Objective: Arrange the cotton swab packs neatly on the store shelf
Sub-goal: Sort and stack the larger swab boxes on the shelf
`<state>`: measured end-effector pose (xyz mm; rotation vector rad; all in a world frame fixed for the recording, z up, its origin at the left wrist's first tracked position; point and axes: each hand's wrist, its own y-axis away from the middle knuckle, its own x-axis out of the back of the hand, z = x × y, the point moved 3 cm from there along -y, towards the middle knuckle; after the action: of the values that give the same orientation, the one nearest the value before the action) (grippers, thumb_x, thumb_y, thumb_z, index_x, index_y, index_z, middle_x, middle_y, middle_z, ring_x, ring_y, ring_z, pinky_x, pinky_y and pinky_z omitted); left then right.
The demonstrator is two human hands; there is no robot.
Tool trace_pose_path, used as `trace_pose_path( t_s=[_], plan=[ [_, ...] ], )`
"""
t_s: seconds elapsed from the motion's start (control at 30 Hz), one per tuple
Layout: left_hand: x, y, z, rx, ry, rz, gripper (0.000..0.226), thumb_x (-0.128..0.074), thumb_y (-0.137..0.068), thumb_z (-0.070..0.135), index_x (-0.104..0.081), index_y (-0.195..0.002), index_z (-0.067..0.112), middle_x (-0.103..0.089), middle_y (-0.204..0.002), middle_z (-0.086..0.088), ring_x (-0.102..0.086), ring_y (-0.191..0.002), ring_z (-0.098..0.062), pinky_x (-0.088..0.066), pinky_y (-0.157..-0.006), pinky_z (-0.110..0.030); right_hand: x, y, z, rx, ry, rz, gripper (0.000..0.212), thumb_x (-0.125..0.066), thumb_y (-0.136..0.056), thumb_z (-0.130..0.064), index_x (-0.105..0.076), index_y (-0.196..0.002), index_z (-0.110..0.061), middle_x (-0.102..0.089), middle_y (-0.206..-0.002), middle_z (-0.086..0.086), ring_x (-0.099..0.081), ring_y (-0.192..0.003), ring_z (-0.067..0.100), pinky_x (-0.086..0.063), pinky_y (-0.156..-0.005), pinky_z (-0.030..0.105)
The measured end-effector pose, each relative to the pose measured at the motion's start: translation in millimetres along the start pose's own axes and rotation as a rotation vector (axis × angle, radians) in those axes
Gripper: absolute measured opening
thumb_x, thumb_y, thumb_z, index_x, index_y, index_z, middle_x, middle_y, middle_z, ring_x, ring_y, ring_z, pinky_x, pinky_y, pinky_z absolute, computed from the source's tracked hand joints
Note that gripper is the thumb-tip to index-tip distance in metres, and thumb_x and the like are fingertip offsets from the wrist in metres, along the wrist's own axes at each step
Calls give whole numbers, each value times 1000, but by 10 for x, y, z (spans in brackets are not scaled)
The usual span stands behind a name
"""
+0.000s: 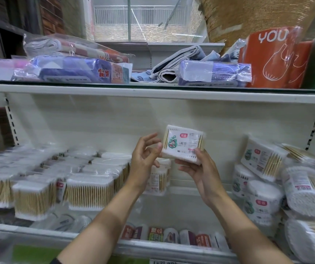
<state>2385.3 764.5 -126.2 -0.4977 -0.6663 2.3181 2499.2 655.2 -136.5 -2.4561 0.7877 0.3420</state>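
Standing in neat rows at the left part of the shelf [38,228], the square packs [88,191] look already arranged, sticks upright and sides touching. This part seems done, as far as I can judge.

Near the middle, the left hand [143,161] is raised with fingers loosely spread; its thumb touches the left edge of the pack [183,144], but it does not close around it. The right hand [196,168] carries this pack from below and pinches its lower right corner with the thumb on the label. The pack is held up in the air, above the gap in the middle of the shelf, label toward the camera. Behind the hands one more pack [159,180] stands alone.

At the right end, a pile [263,162] of packs lies in disorder, some tilted, some leaning on others, round and square ones mixed. This part is still to do, so I think the task is about half finished.

The left rows are blurred, so I cannot count them. The right pile is cut off by the frame edge. The label text is too small to read.
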Motion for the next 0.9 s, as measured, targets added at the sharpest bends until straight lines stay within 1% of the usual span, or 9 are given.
trace_pose_path(
  t_s=[0.2, 0.27, 0.37, 0.47, 0.53, 0.63, 0.77, 0.83, 0.9],
  plan=[
    [-1, 1, 97, 68, 5, 78, 35, -69, -81, 30, -60, -112, 18, -62, -92, -3, -51, -49, -2, -36, -42, -16, -35, 30, -25, -34, 150, 8, 14, -37, -99, -17, -50, -104, -19, -70, -99, 7, -69, -71, 26, -50, -52, 24],
    [20, -3, 197, 81, -68, 75, 33, -69, -82, 25, -60, -112, 16, -61, -97, -9, -62, -60, -4, -37, -44, -12, -42, 42, -20, -41, 168, -18, 14, -38, -98, -16, -49, -104, -20, -69, -101, 5, -67, -81, 24, -50, -56, 23],
    [134, -7, 383, 86, -250, 18, 44, -72, -76, 34, -57, -116, 27, -61, -94, -9, -67, -81, -18, -41, -50, -12, -106, 84, -8, -49, 208, -100, 9, -47, -94, -19, -49, -103, -20, -72, -92, -7, -68, -84, 9, -52, -65, 21],
    [328, 9, 583, 85, -462, -117, 54, -74, -68, 44, -54, -118, 37, -61, -84, -8, -66, -79, -19, -50, -58, -24, -199, 126, 0, -48, 272, -174, 23, -61, -81, -26, -52, -100, -18, -72, -90, -7, -69, -84, 9, -53, -67, 21],
    [465, 29, 708, 88, -630, -205, 38, -74, -71, 44, -61, -104, 31, -65, -85, -5, -65, -79, -15, -54, -64, -30, -247, 147, 2, -41, 403, -200, 25, -69, -77, -24, -57, -97, -16, -70, -89, -6, -67, -82, 6, -52, -67, 19],
    [630, 56, 779, 91, -879, -307, 18, -74, -77, 33, -67, -90, 22, -66, -88, 7, -61, -80, -6, -49, -70, -21, -289, 179, 40, -29, 700, -214, 27, -77, -75, -25, -61, -93, -15, -68, -86, -2, -62, -74, 6, -49, -63, 17],
    [677, 134, 662, 94, -1251, -374, 24, -74, -77, 37, -70, -98, 25, -51, -96, 6, -49, -91, -11, -39, -77, -25, -349, 249, 154, -12, 1104, -261, 49, -80, -71, -33, -44, -102, -21, -63, -95, -9, -59, -82, 7, -45, -65, 15],
    [658, 163, 585, 81, -1372, -395, 27, -70, -80, 38, -67, -104, 27, -46, -97, 4, -45, -97, -13, -34, -79, -26, -366, 282, 210, -7, 1174, -297, 57, -79, -73, -36, -35, -106, -23, -59, -103, -11, -59, -90, 9, -46, -73, 20],
    [610, 160, 570, 28, -1418, -391, 30, -66, -80, 34, -61, -109, 30, -44, -98, 6, -41, -99, -13, -29, -80, -28, -362, 303, 208, -7, 1187, -316, 59, -78, -73, -39, -32, -108, -25, -58, -101, -14, -59, -90, 7, -46, -72, 19]
  ],
)
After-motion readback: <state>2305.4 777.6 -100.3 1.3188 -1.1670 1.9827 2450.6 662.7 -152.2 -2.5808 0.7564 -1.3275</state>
